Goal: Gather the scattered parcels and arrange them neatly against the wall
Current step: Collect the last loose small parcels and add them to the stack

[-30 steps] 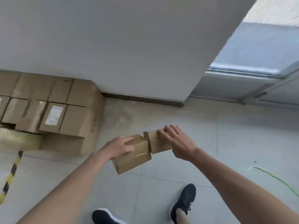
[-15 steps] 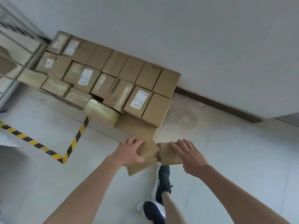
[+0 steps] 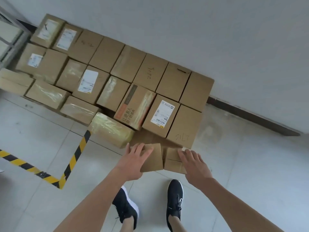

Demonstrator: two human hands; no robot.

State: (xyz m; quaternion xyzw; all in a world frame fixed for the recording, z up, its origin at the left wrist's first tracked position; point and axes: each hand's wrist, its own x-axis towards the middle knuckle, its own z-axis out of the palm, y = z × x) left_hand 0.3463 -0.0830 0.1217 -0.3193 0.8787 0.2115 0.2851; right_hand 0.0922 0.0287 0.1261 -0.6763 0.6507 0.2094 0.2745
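Head view, risks.
- Two small parcels are brought in side by side at the near right corner of the stacked parcels (image 3: pixel 117 77), which are ranged along the wall (image 3: pixel 217 39).
- The left small parcel (image 3: pixel 154 159) is grasped from above by the left hand (image 3: pixel 133 159), thumb and fingers splayed across its top.
- The right small parcel (image 3: pixel 173 160) is grasped likewise by the right hand (image 3: pixel 194 165). The thumb is hidden, so the firmness of that hold cannot be judged.
- Whether the two are borne on the floor (image 3: pixel 250 164) or carried just above it cannot be told.
- A slip is judged likely if either is lifted by a top hold alone. The shoes (image 3: pixel 174 198) lie just beneath.
- If the pair is set down tilted as seen, a crooked front edge would be left.
- The tape-wrapped parcel (image 3: pixel 111 129), just beside the left hand, might be nudged out of line.

Head view, counts.
- Small parcels in hand: two.
- Hands: two.
- Shoes: two.
- Stacked parcels: eight along the wall and about eight in the next row, with some lower ones in front. Roughly twenty in all; an exact count is prevented by blur.
- Hazard tape (image 3: pixel 78 151) on the floor: one angled strip.
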